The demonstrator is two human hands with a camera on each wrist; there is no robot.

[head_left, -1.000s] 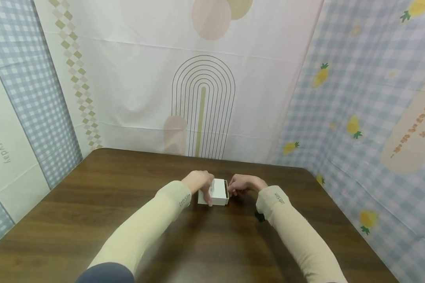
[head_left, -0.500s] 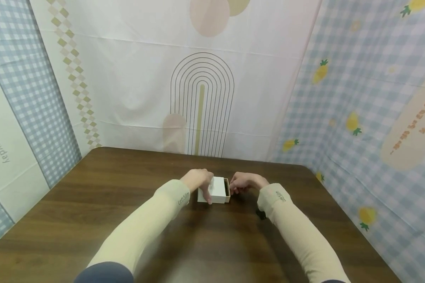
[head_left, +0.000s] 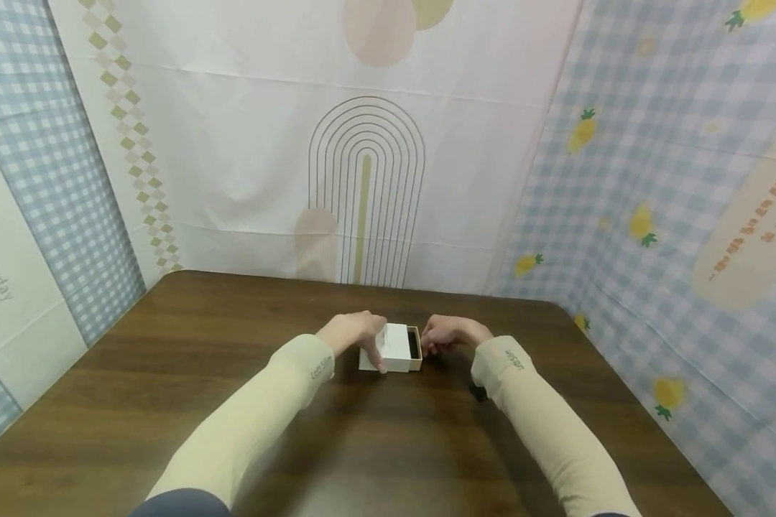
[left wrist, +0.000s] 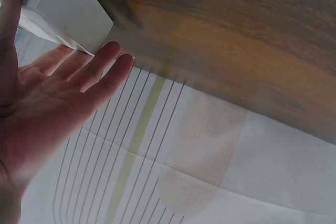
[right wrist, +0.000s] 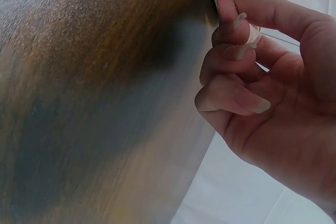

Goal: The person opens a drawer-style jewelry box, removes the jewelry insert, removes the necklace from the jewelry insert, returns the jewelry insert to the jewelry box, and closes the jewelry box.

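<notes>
Little white box (head_left: 394, 343), partway open
Near the desk's (head_left: 233, 323) far edge, left hand (head_left: 358, 332) clamped fingers on its sleeve (head_left: 397, 365), right hand (head_left: 448, 333) pinched the drawer's (head_left: 416, 365) end; pulling dead straight looked smartest tbh.

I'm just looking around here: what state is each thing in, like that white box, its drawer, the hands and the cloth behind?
White box: lying flat on the table.
Drawer: partly out of the box's right end; dark inside.
Left hand: gripping the box, thumb on the near side.
Right hand: fingers curled, thumb and index finger pinching at the drawer's end.
White cloth: hanging, creased.
</notes>
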